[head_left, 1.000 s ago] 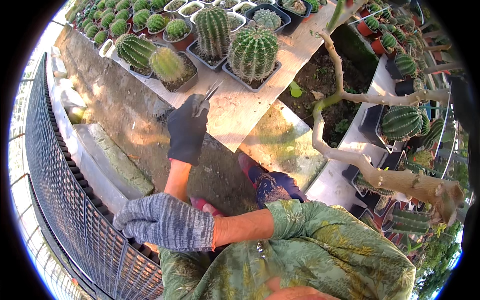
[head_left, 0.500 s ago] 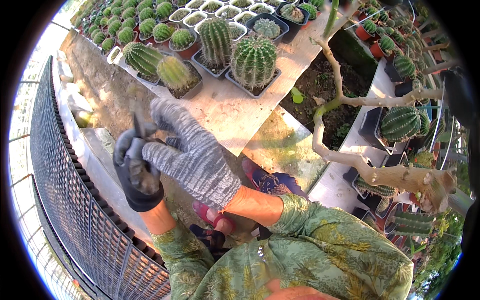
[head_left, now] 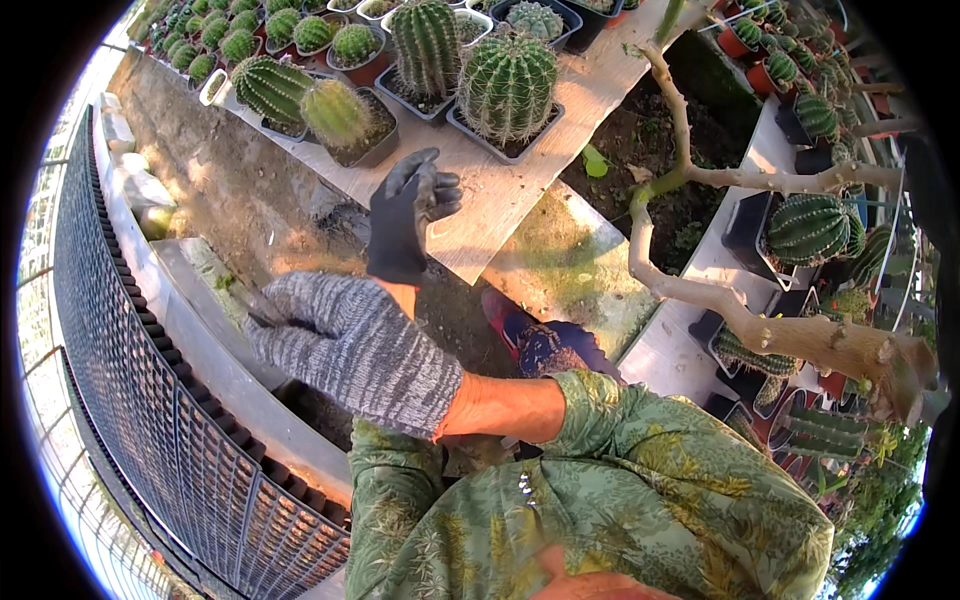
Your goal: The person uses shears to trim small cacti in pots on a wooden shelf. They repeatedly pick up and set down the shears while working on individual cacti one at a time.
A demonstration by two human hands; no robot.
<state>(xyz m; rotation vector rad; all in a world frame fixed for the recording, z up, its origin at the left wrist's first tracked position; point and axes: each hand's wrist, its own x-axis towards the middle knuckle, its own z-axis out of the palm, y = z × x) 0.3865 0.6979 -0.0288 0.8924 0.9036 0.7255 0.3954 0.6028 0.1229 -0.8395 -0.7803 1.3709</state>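
My left hand (head_left: 405, 220), in a black-coated glove, reaches past the table's near corner with its fingers apart and nothing seen in it. It is below the potted cacti, touching none. My right hand (head_left: 350, 345), in a grey knitted glove, is closed to the left, its forearm crossing over my left one. From its fingertips a thin dark tool (head_left: 262, 312) sticks out to the upper left; its kind is unclear. Closest to my left hand stand a yellowish cactus (head_left: 336, 113) in a square black pot and a round ribbed cactus (head_left: 508, 85).
Many small potted cacti (head_left: 239, 46) fill the far end of the wooden table (head_left: 480, 225). A bare branching trunk (head_left: 720, 325) rises on the right, before a ledge with more cacti (head_left: 803, 238). A dark mesh panel (head_left: 150, 370) and a pale ledge (head_left: 215, 310) line the left.
My hands were close together at the left. My left hand has moved right and forward toward the table; my right hand has come left and down with the thin dark tool.
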